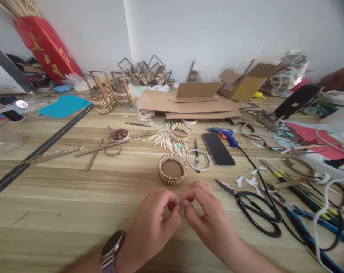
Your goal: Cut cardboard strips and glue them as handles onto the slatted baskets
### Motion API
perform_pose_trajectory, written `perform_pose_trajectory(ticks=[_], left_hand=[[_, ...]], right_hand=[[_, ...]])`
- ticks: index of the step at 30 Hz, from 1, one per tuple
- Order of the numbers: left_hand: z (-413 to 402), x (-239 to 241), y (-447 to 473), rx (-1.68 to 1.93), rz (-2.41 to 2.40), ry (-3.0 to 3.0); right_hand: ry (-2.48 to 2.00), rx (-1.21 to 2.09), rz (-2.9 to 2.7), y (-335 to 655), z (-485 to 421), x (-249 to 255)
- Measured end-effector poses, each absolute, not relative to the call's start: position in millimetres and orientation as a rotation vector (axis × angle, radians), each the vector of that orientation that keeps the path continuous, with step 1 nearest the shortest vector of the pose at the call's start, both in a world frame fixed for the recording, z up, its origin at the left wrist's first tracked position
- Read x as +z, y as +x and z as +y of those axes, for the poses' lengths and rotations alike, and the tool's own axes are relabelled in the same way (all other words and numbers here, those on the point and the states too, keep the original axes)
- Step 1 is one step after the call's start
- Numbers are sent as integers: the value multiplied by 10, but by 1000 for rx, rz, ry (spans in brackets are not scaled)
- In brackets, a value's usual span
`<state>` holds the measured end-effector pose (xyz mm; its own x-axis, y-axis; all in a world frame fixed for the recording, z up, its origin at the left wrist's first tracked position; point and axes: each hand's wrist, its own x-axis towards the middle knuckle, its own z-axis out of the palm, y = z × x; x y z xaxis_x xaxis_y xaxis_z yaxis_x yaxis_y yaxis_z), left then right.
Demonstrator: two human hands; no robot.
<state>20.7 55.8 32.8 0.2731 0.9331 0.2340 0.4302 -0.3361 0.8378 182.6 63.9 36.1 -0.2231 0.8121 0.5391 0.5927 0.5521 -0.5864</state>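
My left hand (pixel 157 212) and my right hand (pixel 207 210) meet low in the middle of the view, fingertips pinched together. A tiny dark piece shows between the fingertips, too small to name. Just beyond them sits a small round basket (pixel 172 182) made of short pale sticks with a brown base. Farther back is a second stick ring or basket (pixel 181 138), beside a scatter of loose short sticks (pixel 164 141). A roll of white tape (pixel 189 163) lies right of the nearer basket, partly over a black pen (pixel 196 147).
Right of my hands lie black scissors (pixel 257 212), blue-handled pliers (pixel 300 227), a phone (pixel 218 149) and a blue glue gun (pixel 226 135) with its cable. Cardboard sheets (pixel 160 102) and finished little baskets (pixel 101 102) stand at the back. Brown strips (pixel 93 157) lie left.
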Motion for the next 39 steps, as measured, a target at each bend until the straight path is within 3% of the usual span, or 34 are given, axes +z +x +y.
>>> perform_pose_trajectory(ticks=[9,16,22,32,39], left_hand=[[675,421,131,1213,1190,1242],[793,371,129,1100,1181,1114],[771,317,184,1029,1128,1077],[809,308,192,1006,1111,1066],[852,347,211,1039,1111,1006]], right_hand=[[-1372,381,-1650,2205,882,518],[-1928,-392,-1577,3325,1102,646],[-1839,-702,-1607,3778,1207,465],[-1700,-761,-1744,3345,1255,605],[-1139,-587,-2162,2542,1030,676]])
